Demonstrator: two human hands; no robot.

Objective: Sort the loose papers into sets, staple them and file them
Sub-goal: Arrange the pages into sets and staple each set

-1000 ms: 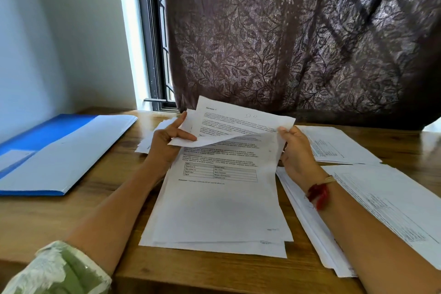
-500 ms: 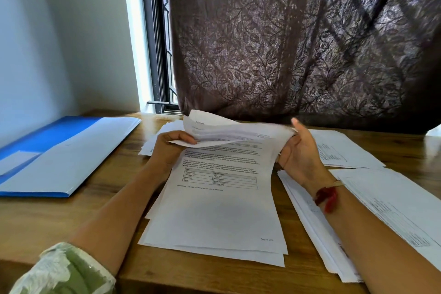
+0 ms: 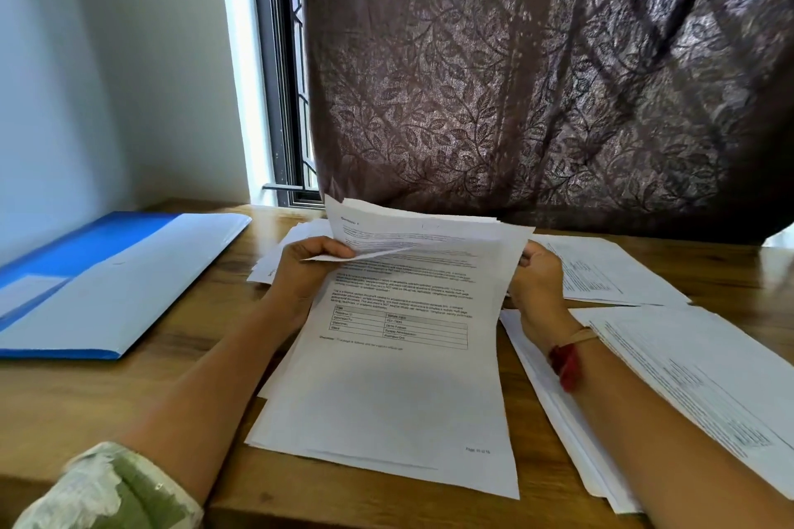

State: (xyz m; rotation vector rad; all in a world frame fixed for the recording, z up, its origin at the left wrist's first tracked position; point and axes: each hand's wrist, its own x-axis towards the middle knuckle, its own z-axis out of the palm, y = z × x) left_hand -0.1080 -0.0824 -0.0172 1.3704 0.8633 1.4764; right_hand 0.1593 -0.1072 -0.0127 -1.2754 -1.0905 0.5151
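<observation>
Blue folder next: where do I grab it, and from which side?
Probably the right long edge of the blue folder, from the right with the left hand: it lies flat on the table, and that bare edge faces the hand.

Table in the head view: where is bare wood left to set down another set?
Widest free patch: table wood between the blue folder and the middle stack, crossed by the left forearm. Crowded: the right side, where the right piles lie close beside the stack. The left hand and right hand hold the lifted sheets above it.
</observation>
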